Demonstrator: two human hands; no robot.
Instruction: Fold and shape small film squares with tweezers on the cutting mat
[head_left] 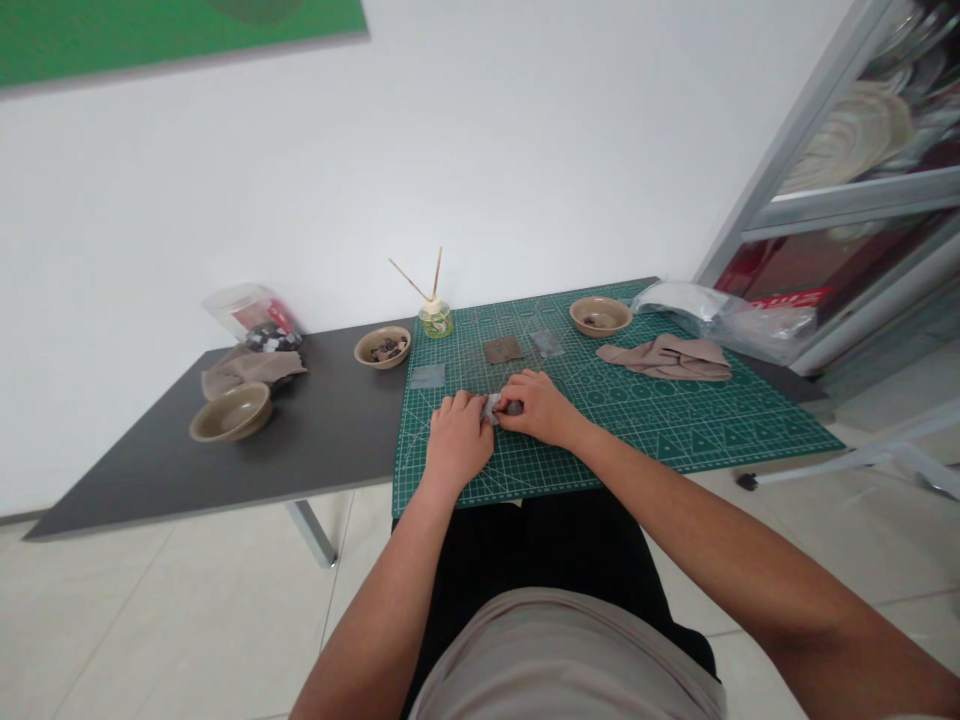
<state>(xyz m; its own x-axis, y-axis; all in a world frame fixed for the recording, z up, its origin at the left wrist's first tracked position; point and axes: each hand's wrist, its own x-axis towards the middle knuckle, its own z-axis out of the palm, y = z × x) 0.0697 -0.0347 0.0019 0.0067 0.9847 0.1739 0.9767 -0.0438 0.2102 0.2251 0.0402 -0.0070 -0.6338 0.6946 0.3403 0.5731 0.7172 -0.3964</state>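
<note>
Head view: Both hands close on a small, filmy packet

Over the green cutting mat, the fingers of the left hand and the right hand are drawn in nearly tip to tip, pinching a crumpled, translucent packet. The left fingers grip its near-left side; the right thumb and forefinger are curled at the other end, beside a dark lump. From my remote seat I cannot tell whether that lump lies inside the film or loose, nor how wide the gap between pads is.

I judge the packet very light and limp, its film slick and easily creased or torn; a soft fingertip pinch at opposite edges should serve best, clear of the lump, which looks firmer.

Just beyond the fingers lie a brown square, with a clear bag beside it and a flat clear sheet to the left. Farther out are a bowl of small dark and pale pieces, a reed jar, a bowl with a few dark bits and a beige cloth. At the far left of the dark desk, a tan bowl sits by a second cloth.
</note>
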